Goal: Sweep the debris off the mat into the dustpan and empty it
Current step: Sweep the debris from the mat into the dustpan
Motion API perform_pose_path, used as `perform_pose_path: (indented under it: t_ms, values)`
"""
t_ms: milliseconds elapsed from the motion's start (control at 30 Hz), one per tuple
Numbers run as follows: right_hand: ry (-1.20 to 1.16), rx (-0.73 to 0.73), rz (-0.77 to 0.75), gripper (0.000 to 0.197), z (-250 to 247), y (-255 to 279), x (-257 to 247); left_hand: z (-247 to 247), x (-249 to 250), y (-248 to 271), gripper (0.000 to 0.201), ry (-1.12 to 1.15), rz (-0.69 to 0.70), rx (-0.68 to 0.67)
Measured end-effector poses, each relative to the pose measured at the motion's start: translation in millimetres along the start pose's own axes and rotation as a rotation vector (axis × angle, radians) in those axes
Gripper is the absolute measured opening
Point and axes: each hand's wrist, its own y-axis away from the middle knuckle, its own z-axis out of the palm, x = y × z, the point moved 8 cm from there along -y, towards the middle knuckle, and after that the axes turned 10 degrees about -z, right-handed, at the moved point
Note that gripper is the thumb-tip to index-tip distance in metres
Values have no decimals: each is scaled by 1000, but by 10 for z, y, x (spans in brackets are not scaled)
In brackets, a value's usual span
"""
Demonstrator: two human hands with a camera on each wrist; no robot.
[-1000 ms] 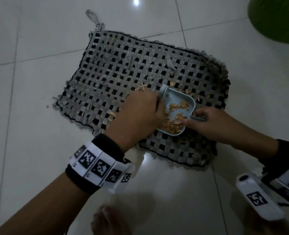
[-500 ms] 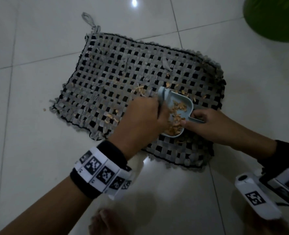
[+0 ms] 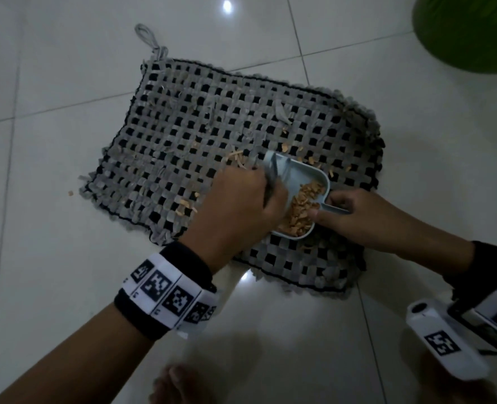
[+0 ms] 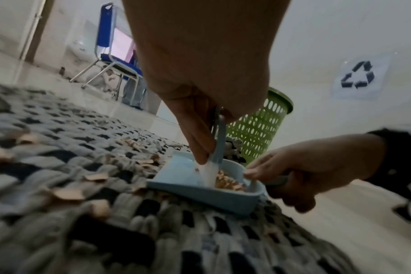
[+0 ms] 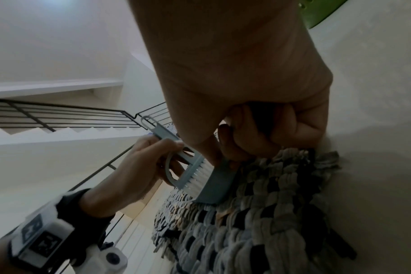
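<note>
A grey and black woven mat (image 3: pixel 212 135) lies on the tiled floor, with tan flakes of debris (image 3: pixel 235 157) scattered over it. On its right part sits a light blue dustpan (image 3: pixel 305 176) holding a pile of flakes (image 3: pixel 299 208). My right hand (image 3: pixel 326 208) grips the pan's handle; its fingers (image 5: pixel 258 133) are curled round it. My left hand (image 3: pixel 266 185) pinches a small blue brush (image 5: pixel 190 172), and its white bristles (image 4: pixel 209 174) stand inside the pan's mouth. The left hand hides most of the brush in the head view.
A green perforated waste basket (image 4: pixel 258 129) stands beyond the mat's right end, also seen as the green bin (image 3: pixel 469 30). A blue chair (image 4: pixel 110 46) is far behind. A stray flake (image 3: pixel 70 193) lies on the tiles left of the mat. White floor surrounds the mat.
My left hand has stroked the brush into the pan's mouth, and the flakes in the pan have bunched toward its handle end. My right hand has kept its hold on the handle.
</note>
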Motion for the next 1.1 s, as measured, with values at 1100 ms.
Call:
perform_pose_path:
  t_ms: [1100]
  values:
    - [-387, 306, 65, 23, 347, 873, 500, 200, 222, -545, 28, -184, 21, -357]
